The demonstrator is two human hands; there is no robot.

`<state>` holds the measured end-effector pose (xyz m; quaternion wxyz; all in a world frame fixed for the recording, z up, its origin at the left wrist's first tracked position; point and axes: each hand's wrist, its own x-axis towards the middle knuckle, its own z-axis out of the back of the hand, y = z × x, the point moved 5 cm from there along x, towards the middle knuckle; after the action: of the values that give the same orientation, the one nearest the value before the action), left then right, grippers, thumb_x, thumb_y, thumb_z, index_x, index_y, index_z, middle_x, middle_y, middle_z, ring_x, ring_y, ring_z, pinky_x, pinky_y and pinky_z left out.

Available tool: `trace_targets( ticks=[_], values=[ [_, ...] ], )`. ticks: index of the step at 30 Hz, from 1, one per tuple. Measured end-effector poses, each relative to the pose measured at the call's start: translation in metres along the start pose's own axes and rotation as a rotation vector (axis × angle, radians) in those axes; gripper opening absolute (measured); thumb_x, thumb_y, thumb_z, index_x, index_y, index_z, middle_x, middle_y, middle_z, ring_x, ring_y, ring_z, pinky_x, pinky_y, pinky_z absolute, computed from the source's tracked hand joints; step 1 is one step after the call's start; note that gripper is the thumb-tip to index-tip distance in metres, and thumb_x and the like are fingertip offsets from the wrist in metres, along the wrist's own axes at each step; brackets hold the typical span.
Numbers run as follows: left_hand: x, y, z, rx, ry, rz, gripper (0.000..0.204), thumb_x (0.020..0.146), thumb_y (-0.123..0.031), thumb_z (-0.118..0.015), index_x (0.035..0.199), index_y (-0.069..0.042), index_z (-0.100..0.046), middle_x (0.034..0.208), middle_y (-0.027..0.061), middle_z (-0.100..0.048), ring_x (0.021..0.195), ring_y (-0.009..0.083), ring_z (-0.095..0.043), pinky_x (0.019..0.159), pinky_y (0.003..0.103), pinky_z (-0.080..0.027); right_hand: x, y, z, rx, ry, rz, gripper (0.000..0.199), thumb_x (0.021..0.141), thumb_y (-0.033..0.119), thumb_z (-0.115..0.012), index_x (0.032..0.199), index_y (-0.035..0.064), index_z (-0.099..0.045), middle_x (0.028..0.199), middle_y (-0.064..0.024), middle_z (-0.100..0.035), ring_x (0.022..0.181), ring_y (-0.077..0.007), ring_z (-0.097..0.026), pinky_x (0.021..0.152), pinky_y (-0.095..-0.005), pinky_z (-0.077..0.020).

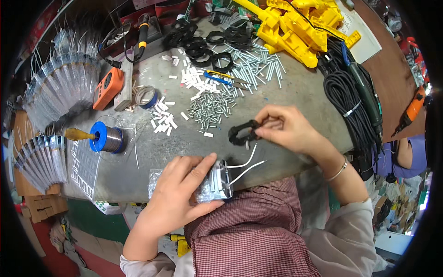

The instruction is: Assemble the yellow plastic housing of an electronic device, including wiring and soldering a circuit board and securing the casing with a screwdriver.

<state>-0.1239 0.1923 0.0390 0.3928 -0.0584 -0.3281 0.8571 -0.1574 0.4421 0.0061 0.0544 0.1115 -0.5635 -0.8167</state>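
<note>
Desk [295,94]: grey top spread across the middle of the frame, its near edge curving just above the lap
Apron [244,231]: dark red and pale check, draped over the lap at the bottom centre
Wrapped packs [69,83]: a fan of clear-wrapped strips with thin wires sticking up, at the upper left
Yellow casings [295,34]: plastic shells heaped on one another at the upper right
Black cables [344,94]: coiled and tied in a bundle on the right of the frame
Left hand [180,182]: gripping the wrapped block [217,182] just below the centre of the frame, fingers laid over the top and thumb along the lower edge
Right hand [286,127]: thumb and fingers pinched on one side of the black ring [236,137], right of centre
Wrapped block: clear film around pale, metallic-looking strips, with two white wires [244,165] pointing out toward the right
Long screws [258,64]: silver, loosely heaped at the upper centre
Solder spool [108,138]: blue rim, left of centre
Short screws [210,108]: silver, in a pile left of the black ring
Black ring: held up near the wire tips, apart from the wrapped block
White pieces [164,115]: small blocks scattered left of the short screws
</note>
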Motion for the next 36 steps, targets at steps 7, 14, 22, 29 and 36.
trace_targets(
  ticks=[7,14,22,29,36],
  values=[
    [0.017,-0.002,-0.01,0.081,-0.036,0.149,0.073,0.067,-0.02,-0.081,0.131,0.001,-0.054,0.11,0.0173,-0.057,0.098,0.036,-0.054,0.086,0.042,-0.045,-0.062,-0.006,-0.018,-0.028,-0.321,-0.043,0.015,0.083,0.001,-0.07,0.093,-0.0034,-0.06,0.085,-0.0081,-0.069,0.075,-0.007,-0.064,0.064,-0.0232,-0.0523],
    [0.019,0.009,-0.029,0.129,-0.022,0.112,0.085,0.058,-0.013,-0.084,0.135,-0.003,-0.05,0.12,0.0157,-0.054,0.107,0.0361,-0.051,0.094,0.044,-0.042,-0.07,0.023,-0.077,-0.371,-0.334,0.365,0.023,0.082,0.0,-0.065,0.103,0.0047,-0.06,0.094,-0.0106,-0.067,0.078,-0.0302,-0.068,0.065,-0.0371,-0.0558],
    [0.038,-0.004,-0.049,0.212,-0.131,-0.048,0.073,0.059,-0.026,-0.086,0.121,-0.003,-0.054,0.123,0.0152,-0.057,0.1,0.0339,-0.057,0.084,0.043,-0.044,-0.061,0.016,-0.057,-0.388,-0.133,0.345,0.018,0.07,-0.005,-0.057,0.084,0.0058,-0.059,0.084,-0.0064,-0.063,0.083,-0.0273,-0.057,0.071,-0.0375,-0.0505],
    [0.013,-0.014,-0.01,0.192,-0.474,-0.197,0.071,0.068,-0.039,-0.083,0.121,-0.003,-0.052,0.116,0.0176,-0.058,0.096,0.0332,-0.058,0.082,0.044,-0.046,-0.027,0.004,-0.056,-0.264,0.031,0.39,0.022,0.07,-0.009,-0.05,0.084,0.0044,-0.061,0.088,-0.009,-0.065,0.09,-0.0293,-0.06,0.079,-0.0397,-0.0506],
    [0.023,-0.017,-0.045,0.269,-0.188,-0.213,0.075,0.069,-0.04,-0.079,0.125,0.001,-0.052,0.12,0.0175,-0.058,0.101,0.0341,-0.057,0.085,0.044,-0.045,-0.009,-0.001,-0.003,-0.054,-0.092,0.317,0.024,0.076,-0.009,-0.047,0.09,0.0001,-0.064,0.096,-0.0145,-0.068,0.092,-0.0288,-0.066,0.082,-0.0366,-0.0524]
  ],
)
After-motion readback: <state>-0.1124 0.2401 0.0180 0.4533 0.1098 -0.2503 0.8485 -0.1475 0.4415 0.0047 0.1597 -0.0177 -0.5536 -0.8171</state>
